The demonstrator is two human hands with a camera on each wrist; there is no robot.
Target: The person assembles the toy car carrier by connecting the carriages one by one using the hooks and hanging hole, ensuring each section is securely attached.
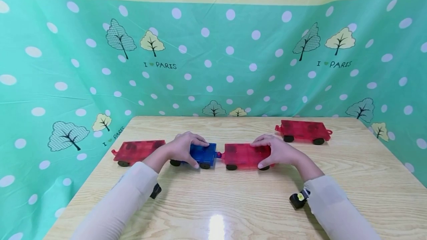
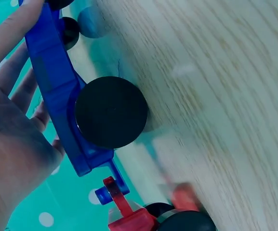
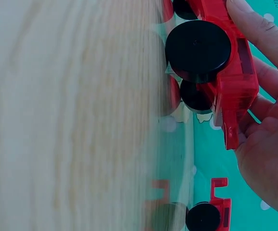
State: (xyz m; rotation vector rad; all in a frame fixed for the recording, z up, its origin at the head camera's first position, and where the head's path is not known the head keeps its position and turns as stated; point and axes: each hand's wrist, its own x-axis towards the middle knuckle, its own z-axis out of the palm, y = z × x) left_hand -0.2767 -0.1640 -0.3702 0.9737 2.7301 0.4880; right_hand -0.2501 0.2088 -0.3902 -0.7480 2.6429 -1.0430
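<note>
My left hand [image 1: 185,147] grips a blue toy train wagon [image 1: 204,153], thumb on its near side and fingers over the far side. My right hand [image 1: 275,151] holds a red wagon [image 1: 245,155] the same way, near its right end. Both stand in line, and their couplings meet between the hands. In the left wrist view, the red loop [image 2: 117,195] of the left red wagon [image 1: 136,151] sits around the blue wagon's hook [image 2: 102,195]; the left forearm hides this joint from the head view. At the right red wagon's outer end is a bare loop [image 3: 230,134].
Another red wagon [image 1: 303,130] stands apart at the back right, its hook toward the left. Everything rests on a wood-grain table [image 1: 207,199]. A green dotted cloth [image 1: 207,62] hangs behind the table and at its sides. A black wrist camera [image 1: 298,200] hangs under the right sleeve.
</note>
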